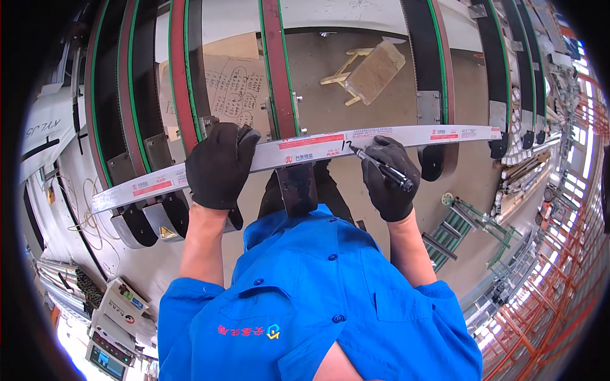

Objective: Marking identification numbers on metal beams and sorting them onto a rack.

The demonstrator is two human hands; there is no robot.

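A long, pale metal profile (267, 159) with red and white printed film lies crosswise over the conveyor arms in front of me. My left hand (220, 166), in a black glove, is wrapped over the profile left of its middle. In my right hand (391, 178), also black-gloved, is a black marker pen (387, 170). Its tip is at the profile's face, beside short dark strokes on the film. The fingers of my right hand are closed around the pen; those of my left hand are partly hidden behind the profile.
Dark belts with green edges and a red rail (278, 70) run away from me beneath the profile. A wooden stool (375, 71) stands on the floor beyond. Handwritten cardboard (232, 89) lies far left, a green roller stand (454, 232) at right, a machine with a screen (108, 362) lower left.
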